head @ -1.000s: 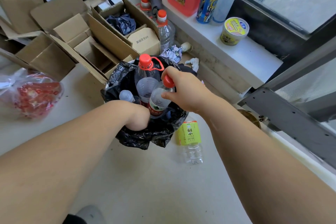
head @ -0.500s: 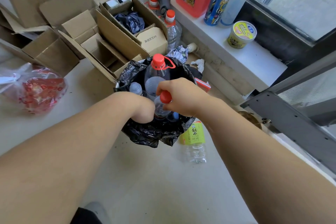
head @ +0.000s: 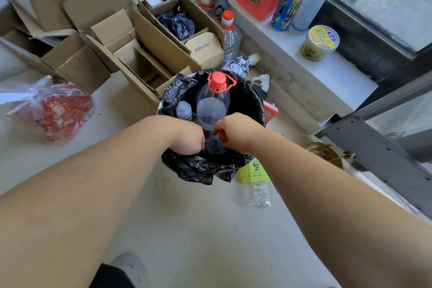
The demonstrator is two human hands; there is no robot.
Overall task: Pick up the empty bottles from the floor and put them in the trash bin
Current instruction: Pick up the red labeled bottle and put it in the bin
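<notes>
- Both hands are down in the trash bin [head: 211,170], the one lined with a black bag, dead centre of the view.
- Right hand [head: 238,132] has its fingers wrapped around the neck of a small clear bottle [head: 216,145] with a red cap, which sits low inside the bin mouth. Looks like it's being stuffed in.
- Left hand [head: 187,135] is curled over at the bin's 9 o'clock side, fingers tucked down out of sight, so I honestly can't tell if it's gripping something or just pushing stuff aside.
- Already in the bin: a big jug [head: 214,103] with a red handle cap standing tall at 12 o'clock, plus a grey-capped bottle [head: 183,110] at about 10.
- Still on the floor: a green-label bottle [head: 254,180] lying just beside the bin at its 4 o'clock, partly tucked under the bag's edge.
- There's also a tall red-capped bottle [head: 230,37] standing by the cardboard box [head: 198,30] at 12 o'clock. Can't tell if it's empty.
- So my guess: mostly done, one or two bottles left, and the bin's getting crowded.
</notes>
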